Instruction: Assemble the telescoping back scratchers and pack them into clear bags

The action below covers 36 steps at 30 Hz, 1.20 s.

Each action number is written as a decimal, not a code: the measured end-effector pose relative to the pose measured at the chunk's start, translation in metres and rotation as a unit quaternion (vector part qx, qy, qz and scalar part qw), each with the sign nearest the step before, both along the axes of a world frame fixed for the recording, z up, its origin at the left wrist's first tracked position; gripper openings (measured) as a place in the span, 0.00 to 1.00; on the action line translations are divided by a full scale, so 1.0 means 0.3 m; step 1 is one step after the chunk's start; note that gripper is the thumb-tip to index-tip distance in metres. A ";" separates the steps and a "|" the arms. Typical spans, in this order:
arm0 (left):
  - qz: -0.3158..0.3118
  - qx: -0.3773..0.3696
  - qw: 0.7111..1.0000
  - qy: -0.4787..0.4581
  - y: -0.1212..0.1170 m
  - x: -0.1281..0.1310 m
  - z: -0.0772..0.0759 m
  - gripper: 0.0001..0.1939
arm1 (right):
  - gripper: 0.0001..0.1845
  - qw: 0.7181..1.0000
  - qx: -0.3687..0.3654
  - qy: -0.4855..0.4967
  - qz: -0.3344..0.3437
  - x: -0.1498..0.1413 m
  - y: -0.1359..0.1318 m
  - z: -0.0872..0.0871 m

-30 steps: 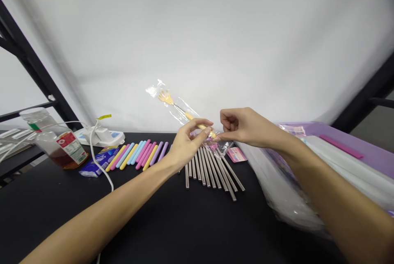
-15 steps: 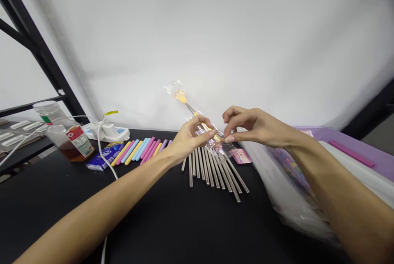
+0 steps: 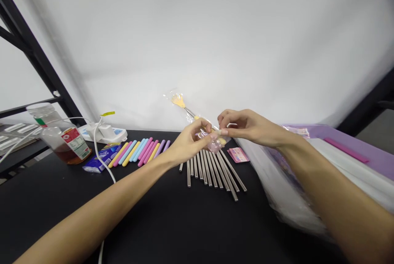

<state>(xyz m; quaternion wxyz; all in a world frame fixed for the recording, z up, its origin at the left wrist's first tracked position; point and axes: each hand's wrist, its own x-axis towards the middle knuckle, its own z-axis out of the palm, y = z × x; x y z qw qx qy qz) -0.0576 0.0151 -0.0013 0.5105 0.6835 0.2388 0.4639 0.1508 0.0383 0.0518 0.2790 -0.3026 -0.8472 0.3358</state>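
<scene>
At the far left, a black metal shelf frame stands beside a matte black tabletop. Near the table's left edge sits a clear plastic bottle of amber liquid with a red-and-white label. Just right of it, a white power strip lies against the white backdrop, and a thin white cable curves down across the table. A crumpled blue-and-white packet lies beside a neat row of pastel yellow, pink, blue and purple rods.

The left hand is curled around a back scratcher, which has a yellow claw-shaped head and a slim metal shaft and sits inside a clear plastic bag. The bagged scratcher slants up and away, with its head in the air above the table. The right hand is just beside the left, its thumb and fingertips pinched together on the bag's pink-tinted end.

Below the hands, polished steel rods fan across the table, and a small pink card lies just right of them. Further right, clear plastic sheeting spills from a lilac tray holding a darker pink strip.
</scene>
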 end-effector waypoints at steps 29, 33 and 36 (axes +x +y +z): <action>0.246 0.031 0.966 -0.073 0.096 -0.095 0.015 0.19 | 0.18 0.942 -0.217 -0.234 0.108 0.003 -0.011 -0.029; 0.188 0.030 0.981 -0.031 0.083 -0.086 -0.005 0.29 | 0.18 0.947 -0.206 -0.235 0.070 -0.009 -0.013 -0.024; 0.131 0.044 0.990 0.021 0.070 -0.075 -0.020 0.31 | 0.21 0.968 -0.176 -0.181 0.008 -0.014 0.002 -0.029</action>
